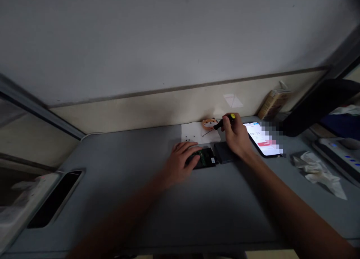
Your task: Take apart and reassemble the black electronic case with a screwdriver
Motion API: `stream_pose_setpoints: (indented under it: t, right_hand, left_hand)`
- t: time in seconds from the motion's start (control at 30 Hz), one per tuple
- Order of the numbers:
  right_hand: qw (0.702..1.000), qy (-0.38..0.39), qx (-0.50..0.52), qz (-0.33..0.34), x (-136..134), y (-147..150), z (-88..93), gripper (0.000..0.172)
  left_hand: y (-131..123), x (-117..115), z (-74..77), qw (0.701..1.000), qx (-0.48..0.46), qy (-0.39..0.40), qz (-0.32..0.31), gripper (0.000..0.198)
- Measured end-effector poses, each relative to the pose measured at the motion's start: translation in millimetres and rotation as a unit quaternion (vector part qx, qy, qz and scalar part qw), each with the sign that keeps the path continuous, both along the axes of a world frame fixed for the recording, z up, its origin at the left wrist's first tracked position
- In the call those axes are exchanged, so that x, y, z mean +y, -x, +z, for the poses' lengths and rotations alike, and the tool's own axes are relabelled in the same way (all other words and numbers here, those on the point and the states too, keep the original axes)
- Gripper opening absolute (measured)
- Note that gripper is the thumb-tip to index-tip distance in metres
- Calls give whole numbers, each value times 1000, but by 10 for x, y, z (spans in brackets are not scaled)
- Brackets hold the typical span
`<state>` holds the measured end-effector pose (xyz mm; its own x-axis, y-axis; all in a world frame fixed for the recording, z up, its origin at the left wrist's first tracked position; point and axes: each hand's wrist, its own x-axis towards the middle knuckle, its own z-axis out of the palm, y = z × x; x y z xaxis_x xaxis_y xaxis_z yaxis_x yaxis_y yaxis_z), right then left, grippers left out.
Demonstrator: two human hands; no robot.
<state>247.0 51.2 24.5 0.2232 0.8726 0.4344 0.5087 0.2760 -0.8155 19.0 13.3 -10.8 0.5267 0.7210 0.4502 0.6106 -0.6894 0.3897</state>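
My right hand (pixel 236 133) is closed around a screwdriver (pixel 222 123) with a black handle and a yellow end. Its thin shaft slants down to the left, the tip over a white sheet of paper (pixel 194 128). Several tiny dark screws (pixel 188 138) lie on that paper, beside an orange and white animal-face item (pixel 209 124). With thumb and fingers, my left hand (pixel 180 159) holds a green and black circuit board (pixel 206 157) on the desk. A dark flat case (pixel 223 152) lies just right of the board, partly under my right wrist.
A lit phone (pixel 260 139) showing a timer lies right of my right hand. Crumpled tissue (pixel 319 172), a drink carton (pixel 272 103) and a grey device with blue lights (pixel 337 154) are farther right. A dark phone (pixel 56 201) lies at the grey desk's (pixel 118 157) left edge. A wall stands behind.
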Motion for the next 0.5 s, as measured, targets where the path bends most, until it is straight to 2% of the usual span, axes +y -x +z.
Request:
stream_pose_setpoints:
  t: [0.1, 0.17, 0.33, 0.43, 0.5]
  right_hand:
    - [997, -18, 62, 34, -17, 46, 28, 43]
    - [993, -25, 101, 57, -28, 86, 49, 41]
    - [981, -12, 160, 107, -54, 179, 62, 41]
    - [979, -1, 169, 117, -63, 206, 52, 40]
    - [979, 0, 165, 118, -69, 212, 50, 40]
  left_hand:
    - [15, 63, -60, 994, -79, -12, 80, 24]
    - [17, 104, -99, 989, -101, -2, 107, 23]
    - [4, 150, -131, 987, -115, 21, 107, 18]
    - [7, 170, -139, 987, -123, 20, 103, 8]
    - [16, 182, -147, 987, -123, 16, 103, 9]
